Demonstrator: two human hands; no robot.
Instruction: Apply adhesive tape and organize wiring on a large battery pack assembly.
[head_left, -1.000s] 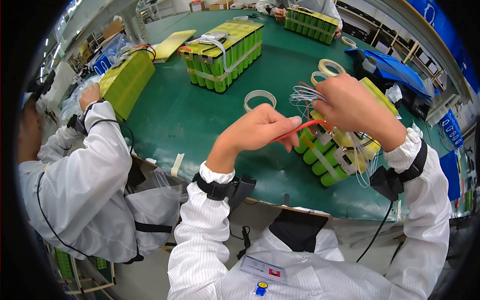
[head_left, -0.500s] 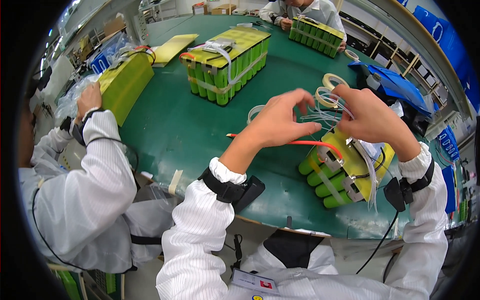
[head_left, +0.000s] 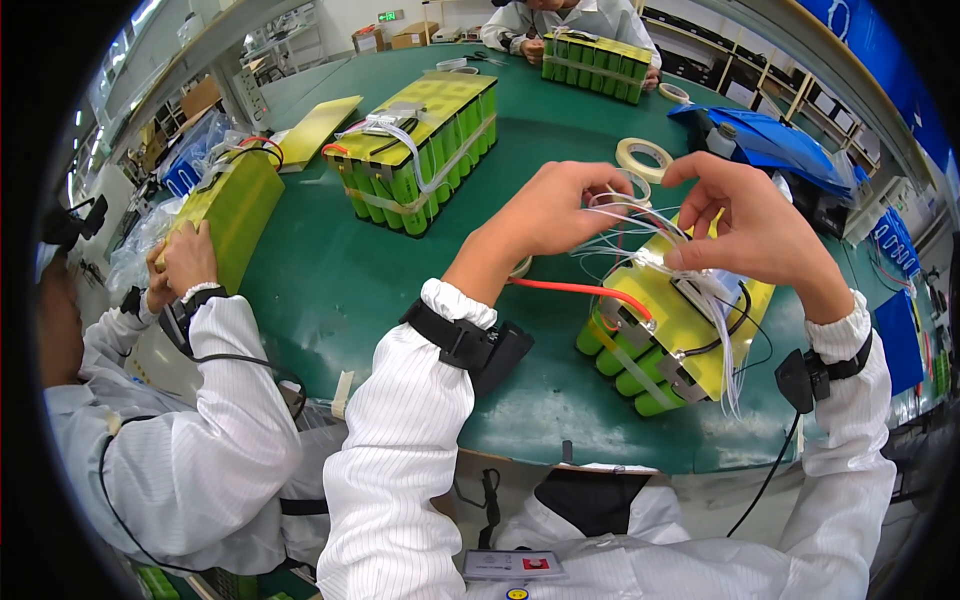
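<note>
A battery pack (head_left: 632, 283) of green cylindrical cells with a yellow top plate sits in front of me, at an angle. From its top rises a loose bundle of thin white wires (head_left: 628, 226). My left hand (head_left: 560, 212) has its fingers curled at the far ends of these wires and appears to grip some. My right hand (head_left: 745, 225) hovers over the pack, thumb and forefinger spread apart, the thumb close beside the bundle. A thick red cable (head_left: 575, 288) sticks out from the pack to the left, beneath my left wrist.
Another green pack (head_left: 415, 150) stands on the green table (head_left: 330, 260). Rolls of tape (head_left: 645, 158) lie beyond my hands, near blue sheets (head_left: 770, 140). A co-worker at left holds a yellow-sided pack (head_left: 235, 210); another person sits behind a far pack (head_left: 597, 68).
My right hand has opened its fingers and drawn away from the wires. The wires now stretch toward my left hand, whose fingers have curled in. The whole view has shifted slightly.
</note>
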